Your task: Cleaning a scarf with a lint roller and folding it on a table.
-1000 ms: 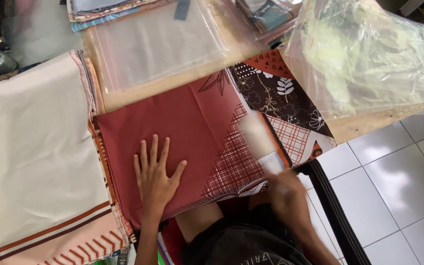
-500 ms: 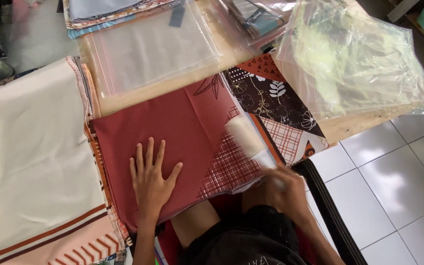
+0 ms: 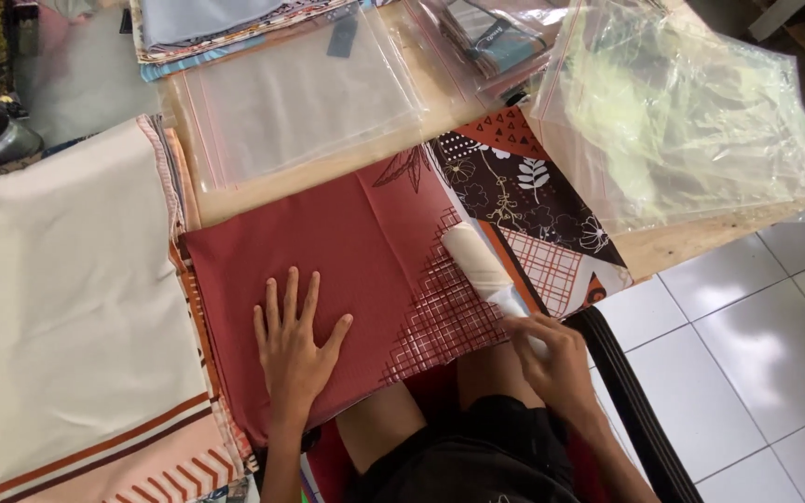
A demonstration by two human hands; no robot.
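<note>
Gripping the pale roll in right-hand fingers, flattening red cloth under spread left hand, probably mid-smoothing; next needing steady pressure.

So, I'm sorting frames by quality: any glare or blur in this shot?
Head view: sharp overall; glare streaks the crumpled clear plastic bag; the right hand looks slightly soft around the pale rolled tool; the left hand, flat on the red patterned cloth, is crisp.
</note>
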